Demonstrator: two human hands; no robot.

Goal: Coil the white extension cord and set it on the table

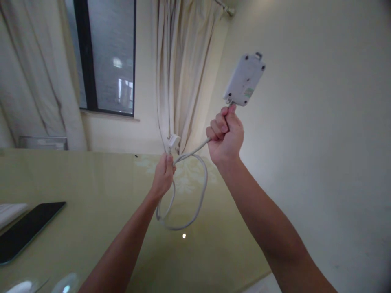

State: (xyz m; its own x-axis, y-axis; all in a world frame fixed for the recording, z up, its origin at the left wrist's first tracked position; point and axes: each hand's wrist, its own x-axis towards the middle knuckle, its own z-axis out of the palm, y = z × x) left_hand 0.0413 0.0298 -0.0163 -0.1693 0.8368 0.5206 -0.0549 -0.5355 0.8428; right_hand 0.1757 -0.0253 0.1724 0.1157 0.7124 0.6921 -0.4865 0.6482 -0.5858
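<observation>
My right hand (225,138) is raised and closed in a fist around a white cable just below a white power strip (244,80), which sticks up above the fist with its back side showing. My left hand (163,176) is closed on the same cable near its white plug (173,142), which points up above my fingers. Between the two hands the white cable (195,203) hangs in a loop over a glossy pale green table (91,195).
A dark tablet-like slab (26,230) lies at the table's left edge beside something white. Behind the table are a window (105,57), cream curtains (180,69) and a plain wall at the right. Glassy rims show at the bottom left.
</observation>
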